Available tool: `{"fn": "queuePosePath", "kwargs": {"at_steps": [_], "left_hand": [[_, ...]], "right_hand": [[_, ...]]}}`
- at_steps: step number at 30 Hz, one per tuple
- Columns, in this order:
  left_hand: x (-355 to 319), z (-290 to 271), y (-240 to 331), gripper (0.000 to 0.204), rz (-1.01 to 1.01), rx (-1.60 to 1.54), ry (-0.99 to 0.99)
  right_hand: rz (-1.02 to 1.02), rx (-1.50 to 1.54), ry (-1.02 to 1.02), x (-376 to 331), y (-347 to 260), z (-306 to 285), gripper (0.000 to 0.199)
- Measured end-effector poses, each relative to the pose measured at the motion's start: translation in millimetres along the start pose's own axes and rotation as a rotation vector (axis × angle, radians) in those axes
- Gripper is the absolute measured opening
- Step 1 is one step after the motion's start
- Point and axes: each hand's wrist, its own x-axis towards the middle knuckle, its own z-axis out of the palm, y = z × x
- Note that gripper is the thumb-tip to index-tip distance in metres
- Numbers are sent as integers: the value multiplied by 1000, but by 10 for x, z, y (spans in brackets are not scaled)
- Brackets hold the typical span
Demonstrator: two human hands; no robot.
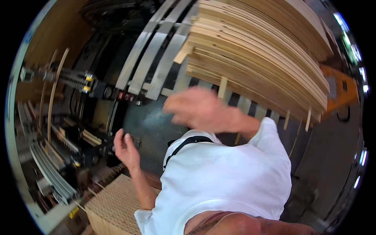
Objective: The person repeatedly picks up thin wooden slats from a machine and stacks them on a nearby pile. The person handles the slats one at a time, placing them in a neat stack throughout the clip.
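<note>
A red block (124,96) on the dark machinery at left is too small to read for lettering. The right hand (197,111), motion-blurred, reaches leftward across the front of the body, palm side unclear; whether its fingers grip anything cannot be told. The left hand (127,150) is raised, fingers pointing away, thumb spread wide, holding nothing. Stacked wooden boards (254,58) lie on metal slats (160,76), beyond the right hand.

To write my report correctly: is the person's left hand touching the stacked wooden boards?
No, the left hand is well apart from the stacked wooden boards at upper right.
</note>
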Motion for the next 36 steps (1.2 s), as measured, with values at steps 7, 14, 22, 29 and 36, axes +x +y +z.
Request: {"fn": "queuePosePath", "kwargs": {"at_steps": [7,14,22,29,36], "left_hand": [[361,853,-58,25,87,-57,-384],[511,880,-459,24,-2,27,-320],[1216,23,-1281,22,-48,152,-55],[3292,-1200,-2122,28,61,485,255],[5558,-2293,-2326,63,-111,1019,262]], "right_hand": [[590,-1197,297,-1047,1001,-2099,22],[689,-1170,231,-1186,1141,-2307,14],[308,-1162,8,-791,1144,-2214,39],[240,-969,-109,896,453,-1008,47],[376,-709,-253,2096,-29,640,49]]}}
